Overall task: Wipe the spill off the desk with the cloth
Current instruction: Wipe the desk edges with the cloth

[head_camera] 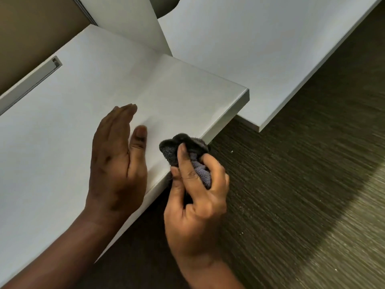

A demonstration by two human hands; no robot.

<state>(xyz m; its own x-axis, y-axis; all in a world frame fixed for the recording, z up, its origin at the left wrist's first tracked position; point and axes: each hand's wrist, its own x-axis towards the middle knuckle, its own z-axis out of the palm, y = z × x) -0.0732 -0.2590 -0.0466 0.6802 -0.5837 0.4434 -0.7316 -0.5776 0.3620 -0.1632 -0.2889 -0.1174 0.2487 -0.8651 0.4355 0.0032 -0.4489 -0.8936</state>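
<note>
A white desk (pixel 87 86) fills the left and middle of the head view. My left hand (pixel 116 161) lies flat on it near the front edge, fingers together and holding nothing. My right hand (pixel 195 195) is at the desk's front edge, shut on a bunched dark grey cloth (pixel 181 149). The cloth's top pokes above my fingers and touches the edge of the desk. I cannot make out any spill on the white surface.
A second white desk (pixel 260 49) stands lower at the back right, partly under the first. An upright white panel (pixel 129 21) divides them. A slot with a grey channel (pixel 37 78) runs along the desk's left side. Dark ribbed carpet (pixel 291 195) covers the floor at the right.
</note>
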